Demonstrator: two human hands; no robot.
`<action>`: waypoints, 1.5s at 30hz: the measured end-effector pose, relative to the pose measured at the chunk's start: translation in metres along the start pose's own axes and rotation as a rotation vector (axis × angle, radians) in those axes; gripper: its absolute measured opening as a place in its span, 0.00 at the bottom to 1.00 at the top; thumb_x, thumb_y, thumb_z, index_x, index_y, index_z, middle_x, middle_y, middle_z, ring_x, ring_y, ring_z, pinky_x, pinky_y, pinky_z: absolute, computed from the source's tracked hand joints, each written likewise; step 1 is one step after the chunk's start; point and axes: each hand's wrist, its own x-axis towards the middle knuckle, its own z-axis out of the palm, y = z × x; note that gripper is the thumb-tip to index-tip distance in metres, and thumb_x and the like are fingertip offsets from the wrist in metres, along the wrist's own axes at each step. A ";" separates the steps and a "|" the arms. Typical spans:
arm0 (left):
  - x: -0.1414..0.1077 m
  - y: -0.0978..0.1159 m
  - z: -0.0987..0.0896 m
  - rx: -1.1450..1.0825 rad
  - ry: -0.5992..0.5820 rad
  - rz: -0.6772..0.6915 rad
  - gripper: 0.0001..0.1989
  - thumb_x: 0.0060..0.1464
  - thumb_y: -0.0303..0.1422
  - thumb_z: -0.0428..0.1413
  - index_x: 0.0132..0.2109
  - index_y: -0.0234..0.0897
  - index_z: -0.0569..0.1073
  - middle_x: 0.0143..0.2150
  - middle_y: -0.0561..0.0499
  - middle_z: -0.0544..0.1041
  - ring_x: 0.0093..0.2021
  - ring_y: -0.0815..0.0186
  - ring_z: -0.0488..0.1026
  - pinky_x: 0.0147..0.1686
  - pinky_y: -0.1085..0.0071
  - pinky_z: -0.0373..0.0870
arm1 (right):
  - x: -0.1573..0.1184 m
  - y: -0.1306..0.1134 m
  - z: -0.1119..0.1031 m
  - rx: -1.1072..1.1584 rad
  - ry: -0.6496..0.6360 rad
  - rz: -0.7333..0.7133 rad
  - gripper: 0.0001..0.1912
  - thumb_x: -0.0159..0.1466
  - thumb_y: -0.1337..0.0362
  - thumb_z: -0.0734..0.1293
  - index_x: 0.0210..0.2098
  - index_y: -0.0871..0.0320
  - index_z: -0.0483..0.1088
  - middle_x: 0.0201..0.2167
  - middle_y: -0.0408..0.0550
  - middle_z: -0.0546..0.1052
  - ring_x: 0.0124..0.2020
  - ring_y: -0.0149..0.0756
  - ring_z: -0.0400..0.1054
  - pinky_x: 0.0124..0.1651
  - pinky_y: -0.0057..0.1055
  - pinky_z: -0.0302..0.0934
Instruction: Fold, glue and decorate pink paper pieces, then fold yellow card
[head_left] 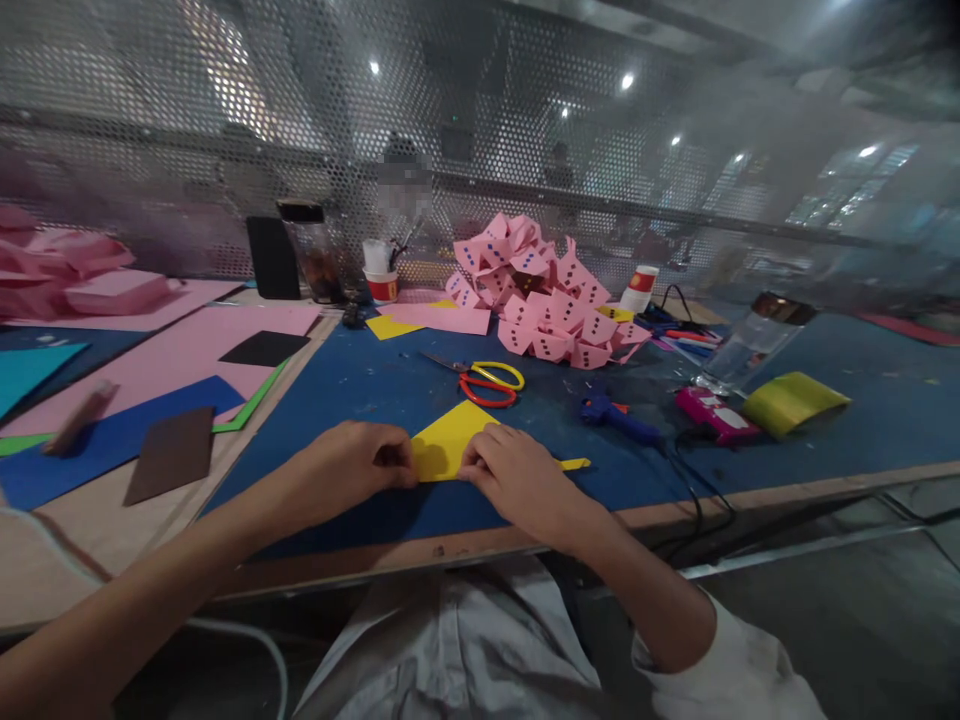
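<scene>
A piece of yellow paper point(450, 440) with a pointed top lies on the blue table mat near the front edge. My left hand point(367, 460) pinches its left lower corner, fingers closed. My right hand point(517, 475) presses and pinches the lower right part of the same paper, hiding some of it. A narrow yellow strip point(576, 464) lies just right of my right hand. Beyond the paper, scissors point(491, 384) with one red and one yellow handle lie on the mat, blades pointing left.
A pink folded-paper model point(547, 290) stands at the back. Rightward are a blue glue gun point(619, 415) with a cable, a magenta device point(718, 415) and a clear bottle point(757, 340). Coloured sheets point(169, 455) cover the left side. A dark-lidded jar point(315, 250) and paper cup point(382, 287) stand behind.
</scene>
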 end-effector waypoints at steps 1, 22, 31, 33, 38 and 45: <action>0.000 0.000 0.000 -0.008 0.000 -0.009 0.09 0.51 0.40 0.58 0.33 0.40 0.77 0.28 0.55 0.79 0.30 0.62 0.74 0.30 0.70 0.61 | 0.000 0.000 -0.001 -0.001 -0.002 0.006 0.05 0.67 0.63 0.68 0.38 0.59 0.71 0.39 0.47 0.76 0.42 0.38 0.69 0.45 0.33 0.59; 0.011 0.030 0.024 0.047 0.078 0.097 0.09 0.55 0.39 0.55 0.32 0.40 0.74 0.31 0.51 0.78 0.31 0.63 0.72 0.30 0.70 0.59 | -0.001 0.001 -0.004 0.018 -0.019 0.000 0.05 0.67 0.63 0.68 0.38 0.59 0.71 0.39 0.47 0.75 0.41 0.36 0.68 0.45 0.32 0.58; 0.010 0.031 0.021 0.019 0.055 0.071 0.08 0.55 0.38 0.54 0.33 0.40 0.75 0.33 0.50 0.79 0.33 0.61 0.73 0.32 0.68 0.60 | -0.029 0.023 -0.024 0.129 0.026 -0.001 0.02 0.67 0.66 0.68 0.38 0.58 0.73 0.38 0.46 0.75 0.43 0.35 0.67 0.46 0.30 0.59; 0.010 0.032 0.021 0.016 0.056 0.067 0.08 0.55 0.37 0.54 0.33 0.39 0.74 0.33 0.50 0.79 0.33 0.61 0.73 0.32 0.68 0.61 | -0.032 0.027 -0.024 0.120 0.040 0.002 0.03 0.68 0.66 0.67 0.37 0.58 0.73 0.38 0.46 0.75 0.43 0.34 0.67 0.46 0.30 0.59; 0.010 0.032 0.021 0.038 0.066 0.054 0.08 0.55 0.38 0.54 0.33 0.39 0.74 0.34 0.49 0.79 0.35 0.60 0.73 0.33 0.68 0.61 | -0.026 0.030 -0.022 0.077 0.013 0.005 0.04 0.68 0.65 0.67 0.37 0.58 0.74 0.36 0.45 0.75 0.40 0.34 0.67 0.43 0.30 0.58; 0.011 0.040 0.025 0.014 0.069 0.073 0.07 0.56 0.37 0.55 0.35 0.40 0.75 0.36 0.50 0.79 0.36 0.61 0.74 0.35 0.68 0.62 | -0.020 0.031 -0.025 0.079 -0.031 0.035 0.04 0.67 0.65 0.68 0.36 0.58 0.74 0.33 0.43 0.74 0.35 0.31 0.66 0.38 0.27 0.55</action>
